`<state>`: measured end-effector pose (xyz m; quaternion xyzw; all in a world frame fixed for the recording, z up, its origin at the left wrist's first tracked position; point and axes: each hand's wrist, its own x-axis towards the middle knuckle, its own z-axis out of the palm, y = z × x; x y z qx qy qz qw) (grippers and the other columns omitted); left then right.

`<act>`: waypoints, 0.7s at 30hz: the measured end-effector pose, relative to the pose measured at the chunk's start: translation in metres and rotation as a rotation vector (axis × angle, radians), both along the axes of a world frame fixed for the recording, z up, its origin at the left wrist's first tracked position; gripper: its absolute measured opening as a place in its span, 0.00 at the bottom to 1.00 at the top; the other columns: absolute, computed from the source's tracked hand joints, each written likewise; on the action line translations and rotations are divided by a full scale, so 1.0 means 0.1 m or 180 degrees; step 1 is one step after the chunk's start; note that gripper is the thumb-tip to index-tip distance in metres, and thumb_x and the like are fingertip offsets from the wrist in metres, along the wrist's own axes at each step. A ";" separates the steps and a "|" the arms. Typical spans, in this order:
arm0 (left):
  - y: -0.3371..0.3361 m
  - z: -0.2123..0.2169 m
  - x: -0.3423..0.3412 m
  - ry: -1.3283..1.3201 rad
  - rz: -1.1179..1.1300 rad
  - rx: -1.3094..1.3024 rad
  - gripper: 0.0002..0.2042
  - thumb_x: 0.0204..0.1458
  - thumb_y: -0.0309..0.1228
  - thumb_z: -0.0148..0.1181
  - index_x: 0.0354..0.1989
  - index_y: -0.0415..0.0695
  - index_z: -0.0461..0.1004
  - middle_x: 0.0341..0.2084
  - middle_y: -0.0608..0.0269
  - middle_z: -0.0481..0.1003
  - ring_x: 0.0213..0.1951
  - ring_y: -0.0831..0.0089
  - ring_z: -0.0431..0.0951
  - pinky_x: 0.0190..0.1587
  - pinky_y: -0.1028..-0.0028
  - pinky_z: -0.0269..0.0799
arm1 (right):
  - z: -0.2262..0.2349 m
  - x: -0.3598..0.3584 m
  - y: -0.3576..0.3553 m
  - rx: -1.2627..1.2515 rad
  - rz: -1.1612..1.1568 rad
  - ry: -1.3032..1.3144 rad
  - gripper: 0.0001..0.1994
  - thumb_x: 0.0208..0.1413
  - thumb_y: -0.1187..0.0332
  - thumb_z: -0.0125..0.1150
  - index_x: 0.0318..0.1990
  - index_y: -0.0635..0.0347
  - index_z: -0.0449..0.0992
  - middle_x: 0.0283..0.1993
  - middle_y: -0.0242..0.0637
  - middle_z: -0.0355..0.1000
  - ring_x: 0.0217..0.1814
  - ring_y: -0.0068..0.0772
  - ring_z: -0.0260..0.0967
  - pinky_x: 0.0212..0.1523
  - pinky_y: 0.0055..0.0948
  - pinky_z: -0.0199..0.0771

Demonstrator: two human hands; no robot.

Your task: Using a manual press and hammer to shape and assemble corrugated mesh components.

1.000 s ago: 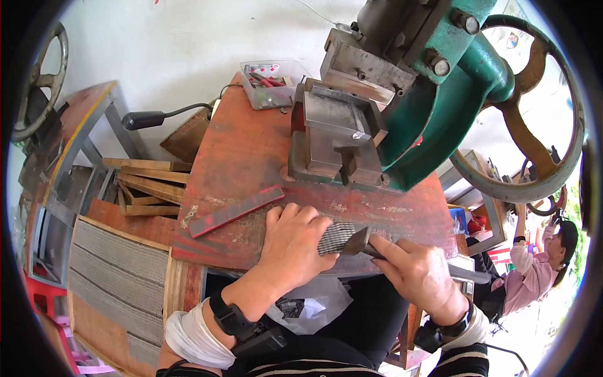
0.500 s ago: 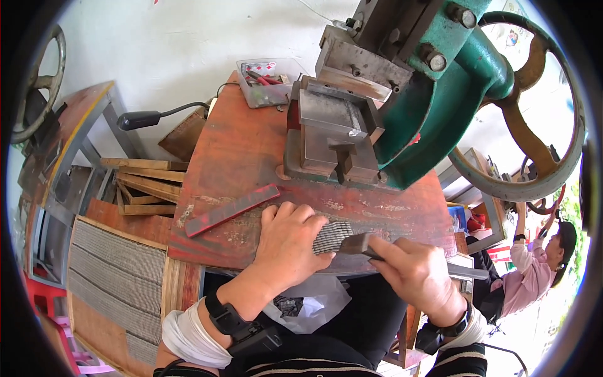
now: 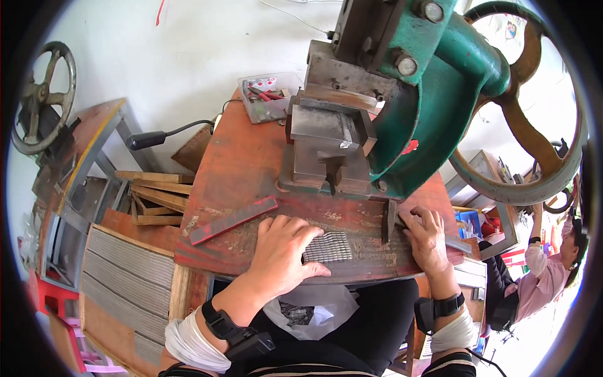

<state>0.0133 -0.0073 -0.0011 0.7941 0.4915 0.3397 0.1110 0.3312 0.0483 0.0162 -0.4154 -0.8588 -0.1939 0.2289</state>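
Note:
A flat block of small grey metal pieces in rows [image 3: 329,247] lies on the worn red tabletop [image 3: 232,147]. My left hand [image 3: 282,248] rests at its left edge, open, thumb and index finger apart along the block's side. To the right, a hammer [image 3: 389,223] with a dark head and a metal handle lies on the table. My right hand [image 3: 428,237] is loosely closed over the handle close to the head; its palm hides part of the handle. A long dark bar with red edges [image 3: 233,220] lies beyond my left hand.
Behind the block stands a green press [image 3: 433,138] with a steel die [image 3: 330,147] and a large handwheel [image 3: 524,113]. A clear plastic box of tools [image 3: 270,97] sits at the back. Left are wooden strips [image 3: 160,201] and a tray of metal rows [image 3: 125,270]. Another person [image 3: 546,283] works at right.
My right hand has moved right and away from the block, bringing the hammer down onto the tabletop. My left hand stays beside the block, its fingers shifted slightly. The view has tilted a little.

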 end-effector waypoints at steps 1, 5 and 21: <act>0.00 0.00 0.00 0.0039 0.0000 -0.0004 0.32 0.33 0.46 0.77 0.48 0.45 0.76 0.41 0.62 0.75 0.47 0.60 0.70 0.54 0.59 0.57 | 0.01 -0.06 -0.05 -0.0004 0.0000 0.0039 0.24 0.39 0.73 0.70 0.50 0.55 0.79 0.41 0.40 0.71 0.41 0.46 0.69 0.43 0.41 0.72; 0.00 0.05 -0.05 0.0076 -0.0035 -0.0223 0.31 0.35 0.41 0.76 0.50 0.45 0.74 0.43 0.60 0.75 0.48 0.59 0.70 0.56 0.58 0.57 | 0.13 -0.65 -0.26 -0.1130 0.1367 0.0953 0.30 0.37 0.72 0.74 0.53 0.62 0.75 0.50 0.46 0.70 0.54 0.52 0.67 0.55 0.46 0.70; 0.00 0.22 0.00 -0.2818 -0.0625 -0.2153 0.36 0.41 0.30 0.77 0.59 0.32 0.67 0.44 0.58 0.76 0.45 0.77 0.75 0.50 0.74 0.71 | 0.36 -0.81 -0.25 -0.4230 0.0988 0.3107 0.41 0.41 0.70 0.76 0.65 0.65 0.62 0.44 0.39 0.76 0.48 0.24 0.71 0.52 0.27 0.70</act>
